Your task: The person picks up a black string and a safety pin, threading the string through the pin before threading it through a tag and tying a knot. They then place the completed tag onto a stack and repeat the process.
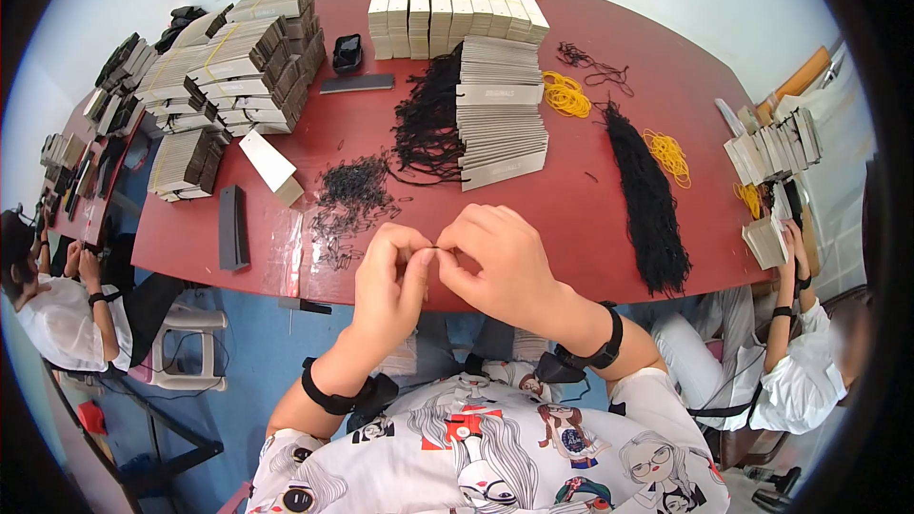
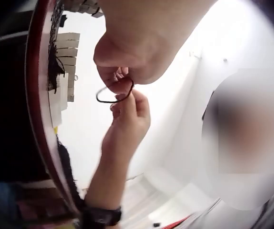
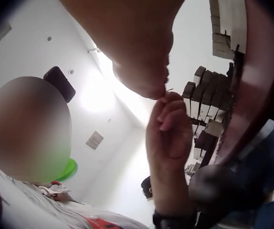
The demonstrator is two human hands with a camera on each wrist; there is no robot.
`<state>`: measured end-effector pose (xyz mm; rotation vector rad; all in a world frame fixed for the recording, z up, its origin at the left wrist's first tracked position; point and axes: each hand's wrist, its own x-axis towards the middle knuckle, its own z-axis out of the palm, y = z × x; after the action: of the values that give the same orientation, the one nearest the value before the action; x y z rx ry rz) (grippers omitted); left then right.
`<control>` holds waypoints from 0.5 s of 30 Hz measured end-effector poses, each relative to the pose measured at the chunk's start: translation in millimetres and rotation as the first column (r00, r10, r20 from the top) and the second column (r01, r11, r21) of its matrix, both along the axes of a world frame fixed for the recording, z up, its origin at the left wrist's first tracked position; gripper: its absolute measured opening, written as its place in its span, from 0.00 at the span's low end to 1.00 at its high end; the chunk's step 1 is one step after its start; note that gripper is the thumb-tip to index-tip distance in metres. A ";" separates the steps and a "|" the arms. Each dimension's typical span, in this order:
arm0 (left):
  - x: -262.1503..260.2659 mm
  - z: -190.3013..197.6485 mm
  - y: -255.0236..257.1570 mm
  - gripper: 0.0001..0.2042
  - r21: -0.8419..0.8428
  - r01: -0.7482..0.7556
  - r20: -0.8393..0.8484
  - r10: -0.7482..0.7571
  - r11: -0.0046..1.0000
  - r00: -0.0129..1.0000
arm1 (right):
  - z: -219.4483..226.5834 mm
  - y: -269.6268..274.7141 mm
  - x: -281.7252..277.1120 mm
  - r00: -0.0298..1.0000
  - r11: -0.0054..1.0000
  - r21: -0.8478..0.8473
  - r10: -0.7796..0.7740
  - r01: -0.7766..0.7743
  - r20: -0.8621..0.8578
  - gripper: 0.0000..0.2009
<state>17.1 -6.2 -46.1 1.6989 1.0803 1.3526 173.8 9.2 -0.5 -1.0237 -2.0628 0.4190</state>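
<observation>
My left hand (image 1: 392, 271) and right hand (image 1: 500, 252) meet above the table's near edge, fingertips close together. A thin black cord loop (image 2: 98, 98) shows between them in the left wrist view, its ends at the fingertips of both hands. Thumb and fingers of each hand pinch it. In the head view only a short dark bit of it shows. Beyond the left hand lies a scattered pile of small black wire-like pieces (image 1: 354, 195). Farther off, black strings (image 1: 426, 124) lie against a long row of pale card tags (image 1: 503, 114).
Banded card stacks (image 1: 243, 67) rise at the back left. Upright tag bundles (image 1: 457, 19) line the back. Yellow rubber bands (image 1: 566, 95) and a black string bundle (image 1: 647, 200) lie on the right. People in white sit at left (image 1: 62, 314) and right (image 1: 809, 371).
</observation>
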 end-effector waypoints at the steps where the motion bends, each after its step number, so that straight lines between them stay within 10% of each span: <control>1: -1.0 5.7 -1.0 0.05 -0.002 -0.004 0.001 0.004 1.000 1.000 | -4.6 2.9 0.6 1.000 0.976 0.216 0.004 -0.008 0.018 0.05; 3: -4.4 20.1 -0.1 0.03 -0.296 0.414 0.617 -0.159 0.861 0.771 | -7.7 6.5 2.4 0.999 0.907 0.421 0.010 -0.024 0.037 0.05; 15: -25.6 31.8 11.9 0.06 -0.275 0.655 0.647 -0.369 0.704 0.667 | 5.3 11.6 9.3 0.971 0.857 0.484 0.232 -0.177 -0.056 0.11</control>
<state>-8.5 5.7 -14.3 1.0092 0.4515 0.9603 183.0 20.8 4.9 -0.4735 -2.0348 0.0567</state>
